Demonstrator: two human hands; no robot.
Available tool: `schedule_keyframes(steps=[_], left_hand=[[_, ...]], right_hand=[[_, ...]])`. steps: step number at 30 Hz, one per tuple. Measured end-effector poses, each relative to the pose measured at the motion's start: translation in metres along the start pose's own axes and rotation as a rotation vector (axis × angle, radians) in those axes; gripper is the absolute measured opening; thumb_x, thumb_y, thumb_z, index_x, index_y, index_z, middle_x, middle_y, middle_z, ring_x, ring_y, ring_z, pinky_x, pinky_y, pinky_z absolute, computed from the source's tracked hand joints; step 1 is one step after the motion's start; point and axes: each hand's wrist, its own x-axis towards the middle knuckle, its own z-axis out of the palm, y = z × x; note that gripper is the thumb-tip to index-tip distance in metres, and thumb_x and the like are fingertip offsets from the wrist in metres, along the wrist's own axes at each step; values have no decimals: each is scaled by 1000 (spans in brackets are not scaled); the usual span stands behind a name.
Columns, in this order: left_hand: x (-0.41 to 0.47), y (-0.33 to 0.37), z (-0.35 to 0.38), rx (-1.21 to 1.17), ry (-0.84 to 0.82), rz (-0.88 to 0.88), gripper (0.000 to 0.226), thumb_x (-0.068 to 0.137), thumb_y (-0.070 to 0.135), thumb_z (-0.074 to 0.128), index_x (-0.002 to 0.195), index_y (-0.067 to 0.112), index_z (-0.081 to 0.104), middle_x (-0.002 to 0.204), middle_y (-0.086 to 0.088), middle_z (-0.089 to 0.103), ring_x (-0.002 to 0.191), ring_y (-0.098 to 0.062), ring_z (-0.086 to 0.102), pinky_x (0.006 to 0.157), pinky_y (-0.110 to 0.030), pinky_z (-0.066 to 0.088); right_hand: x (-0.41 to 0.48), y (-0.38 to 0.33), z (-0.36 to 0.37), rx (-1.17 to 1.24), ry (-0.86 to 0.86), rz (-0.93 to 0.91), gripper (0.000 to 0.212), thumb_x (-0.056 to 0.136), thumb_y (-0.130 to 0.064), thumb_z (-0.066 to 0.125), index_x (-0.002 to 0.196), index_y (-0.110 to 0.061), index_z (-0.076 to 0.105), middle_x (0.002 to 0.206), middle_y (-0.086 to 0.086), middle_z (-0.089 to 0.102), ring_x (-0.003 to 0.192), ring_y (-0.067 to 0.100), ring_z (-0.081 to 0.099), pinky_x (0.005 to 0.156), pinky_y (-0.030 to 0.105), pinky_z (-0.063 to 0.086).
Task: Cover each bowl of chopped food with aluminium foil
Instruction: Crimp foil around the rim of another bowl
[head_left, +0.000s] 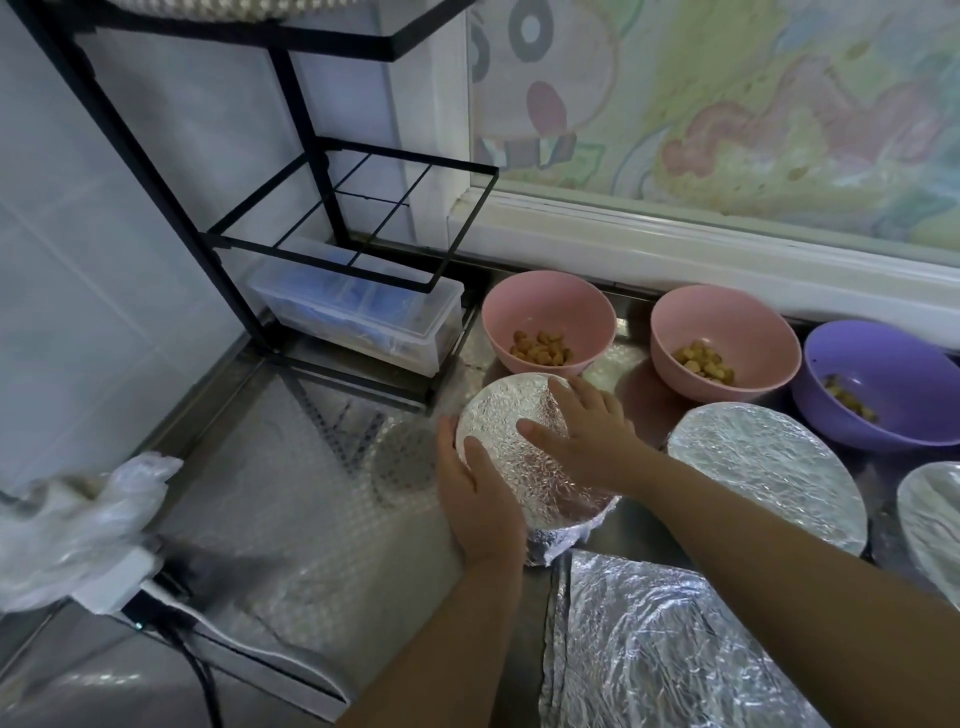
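Observation:
A foil-covered bowl (511, 415) sits at the middle of the steel counter. My left hand (478, 499) cups its left rim, thumb over the foil. My right hand (587, 431) lies flat on the foil top, fingers spread. Behind it stand two uncovered pink bowls (548, 306) (724, 322) holding chopped brown food. An uncovered purple bowl (883, 364) with food sits at the right. Another foil-covered bowl (769, 467) stands to the right, and a third (935, 504) is cut off by the frame edge. Loose foil sheets (649, 644) lie in front.
A black wire rack (291, 156) stands at the back left with a clear plastic box (358, 312) under it. Crumpled plastic (67, 519) and a black cable (202, 686) lie at the left. A window ledge (675, 234) runs behind the bowls.

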Motion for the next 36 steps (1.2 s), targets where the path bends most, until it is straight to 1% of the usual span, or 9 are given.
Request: schedule_keyframes(steps=[3, 6, 10, 13, 16, 20, 25, 33, 36], left_hand=[[12, 10, -3, -114, -111, -94, 40, 109, 26, 32, 144, 25, 50, 143, 6, 53, 130, -9, 49, 108, -23, 40], [37, 13, -5, -12, -243, -98, 39, 110, 20, 32, 141, 18, 54, 135, 2, 58, 118, -9, 54, 78, 5, 39], [77, 13, -7, 59, -446, -156, 47, 100, 53, 30, 122, 33, 67, 123, 2, 68, 108, -13, 65, 89, -21, 54], [84, 22, -11, 200, -426, -56, 36, 107, 37, 28, 115, 31, 63, 120, 6, 65, 107, -9, 62, 78, -4, 42], [72, 31, -19, 153, -254, 32, 40, 108, 31, 31, 132, 20, 61, 132, 8, 61, 120, -7, 55, 89, -14, 38], [18, 27, -26, 100, -115, 113, 39, 108, 23, 35, 145, 22, 48, 136, 20, 48, 123, 10, 44, 92, 0, 30], [-7, 7, -10, 98, -89, -10, 45, 108, 21, 33, 153, 23, 35, 156, 8, 38, 142, -7, 35, 115, -26, 32], [4, 22, -5, -179, -80, -209, 39, 109, 23, 34, 145, 31, 47, 135, 16, 50, 126, -5, 48, 104, -25, 40], [15, 21, -2, -195, -103, -236, 37, 107, 23, 36, 136, 33, 57, 135, 14, 56, 126, -9, 52, 110, -36, 42]], right_hand=[[-3, 1, -6, 117, -35, 72, 90, 92, -75, 38, 162, -28, 8, 170, 3, -5, 154, 36, -8, 121, 59, 8], [-8, 4, -7, 204, -67, 151, 91, 90, -76, 40, 162, -30, 9, 170, 5, -4, 154, 39, -3, 122, 59, 12], [-23, 10, -13, 368, -128, 220, 100, 87, -76, 49, 162, -29, 3, 169, 7, 0, 153, 37, 15, 122, 56, 23], [-32, 12, -22, 337, -141, 220, 99, 90, -71, 50, 162, -29, -5, 168, 13, 6, 153, 37, 16, 120, 49, 22], [-23, 9, -26, 147, -1, 152, 110, 79, -83, 44, 162, -30, -4, 169, 13, 3, 154, 42, 6, 121, 58, 15], [-11, 3, -21, 71, 43, -93, 99, 84, -75, 48, 162, -26, 11, 170, 2, 4, 154, 37, 1, 121, 58, 14], [-2, 7, -2, 93, 89, -109, 94, 88, -74, 37, 162, -22, 16, 170, 2, 10, 155, 32, 6, 122, 52, 13], [1, 5, -4, 261, 96, -40, 71, 102, -56, 41, 162, -25, 19, 169, 3, 13, 154, 30, 6, 122, 50, 11], [-4, 5, -6, 317, 53, 34, 76, 101, -60, 40, 163, -23, 16, 170, 1, 6, 155, 29, -2, 122, 52, 9]])
